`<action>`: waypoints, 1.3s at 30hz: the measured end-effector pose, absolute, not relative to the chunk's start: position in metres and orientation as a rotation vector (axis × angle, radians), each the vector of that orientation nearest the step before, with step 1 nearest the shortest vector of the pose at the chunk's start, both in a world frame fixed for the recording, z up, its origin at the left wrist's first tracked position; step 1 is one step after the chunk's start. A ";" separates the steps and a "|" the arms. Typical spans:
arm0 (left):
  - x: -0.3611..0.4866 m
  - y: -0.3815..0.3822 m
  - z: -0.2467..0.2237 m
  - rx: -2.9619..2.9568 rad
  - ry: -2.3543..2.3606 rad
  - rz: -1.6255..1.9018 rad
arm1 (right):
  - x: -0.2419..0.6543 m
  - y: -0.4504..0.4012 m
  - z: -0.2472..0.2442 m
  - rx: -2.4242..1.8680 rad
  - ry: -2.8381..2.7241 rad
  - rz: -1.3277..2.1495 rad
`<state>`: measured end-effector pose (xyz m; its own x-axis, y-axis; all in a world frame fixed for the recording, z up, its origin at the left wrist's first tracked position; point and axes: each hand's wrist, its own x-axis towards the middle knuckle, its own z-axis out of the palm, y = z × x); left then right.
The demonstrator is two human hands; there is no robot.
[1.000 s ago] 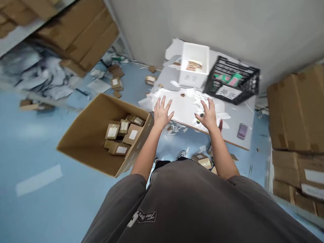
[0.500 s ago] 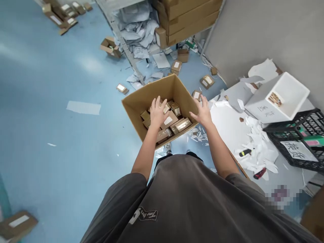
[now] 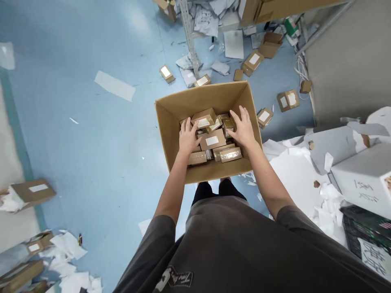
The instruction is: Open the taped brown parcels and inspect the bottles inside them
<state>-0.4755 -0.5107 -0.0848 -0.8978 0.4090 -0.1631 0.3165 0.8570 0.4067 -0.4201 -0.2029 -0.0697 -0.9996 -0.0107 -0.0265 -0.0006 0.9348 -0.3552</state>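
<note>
Below me, a large open cardboard box holds several small brown parcels, some with white labels and shiny tape. Over its left part is my left hand, fingers spread, next to a labelled parcel in the middle. My right hand is inside the right part of the box, fingers apart, beside a taped parcel. Neither hand grips anything that I can see; whether the fingertips touch the parcels, I cannot tell.
Small parcels and paper lie on the blue floor beyond the box, near a metal shelf post. To the right are white sheets, a white foam box and a black crate. Another carton lies at far left.
The view has turned, so the box appears squarer to me. My right hand has moved from the box's right rim to inside it. My left hand is lower and further left over the parcels.
</note>
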 end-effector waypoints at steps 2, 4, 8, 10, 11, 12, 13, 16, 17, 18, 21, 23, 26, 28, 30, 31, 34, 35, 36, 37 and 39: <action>-0.485 -0.507 -0.112 0.502 2.770 0.525 | -0.438 -0.199 -0.100 -0.064 3.023 -0.587; -0.491 -0.502 -0.147 0.464 2.736 0.495 | -0.449 -0.197 -0.136 -0.102 2.979 -0.598; -0.490 -0.492 -0.232 0.421 2.615 0.438 | -0.456 -0.200 -0.217 -0.133 2.876 -0.592; -0.486 -0.488 -0.276 0.419 2.540 0.421 | -0.456 -0.203 -0.258 -0.153 2.817 -0.583; -0.484 -0.486 -0.298 0.419 2.505 0.415 | -0.456 -0.204 -0.278 -0.165 2.789 -0.579; -0.482 -0.484 -0.319 0.419 2.477 0.411 | -0.456 -0.205 -0.297 -0.177 2.764 -0.574; -0.481 -0.483 -0.340 0.413 2.456 0.410 | -0.456 -0.206 -0.316 -0.186 2.741 -0.568; -0.479 -0.481 -0.395 0.354 2.420 0.415 | -0.454 -0.205 -0.369 -0.193 2.671 -0.538; -0.478 -0.480 -0.411 0.331 2.408 0.411 | -0.453 -0.204 -0.386 -0.191 2.646 -0.524; -0.477 -0.479 -0.427 0.313 2.393 0.400 | -0.451 -0.203 -0.403 -0.189 2.619 -0.509; -0.473 -0.475 -0.468 0.301 2.340 0.355 | -0.445 -0.200 -0.456 -0.189 2.525 -0.454; -0.471 -0.471 -0.495 0.321 2.304 0.340 | -0.442 -0.199 -0.492 -0.199 2.464 -0.415; -0.470 -0.463 -0.535 0.344 2.261 0.330 | -0.440 -0.200 -0.541 -0.244 2.389 -0.371; -0.473 -0.459 -0.559 0.350 2.238 0.305 | -0.440 -0.201 -0.568 -0.272 2.338 -0.330; -0.476 -0.457 -0.579 0.366 2.202 0.246 | -0.441 -0.201 -0.590 -0.299 2.287 -0.277; -0.478 -0.457 -0.586 0.380 2.186 0.206 | -0.443 -0.201 -0.600 -0.315 2.268 -0.254; -0.483 -0.460 -0.601 0.432 2.182 0.122 | -0.446 -0.199 -0.627 -0.372 2.252 -0.219; -0.484 -0.461 -0.605 0.444 2.192 0.114 | -0.447 -0.197 -0.635 -0.390 2.259 -0.217; -0.485 -0.462 -0.608 0.450 2.200 0.111 | -0.448 -0.196 -0.643 -0.408 2.269 -0.215; -0.486 -0.462 -0.611 0.451 2.204 0.115 | -0.449 -0.194 -0.649 -0.425 2.282 -0.217; -0.489 -0.461 -0.616 0.438 2.201 0.123 | -0.450 -0.191 -0.659 -0.452 2.312 -0.226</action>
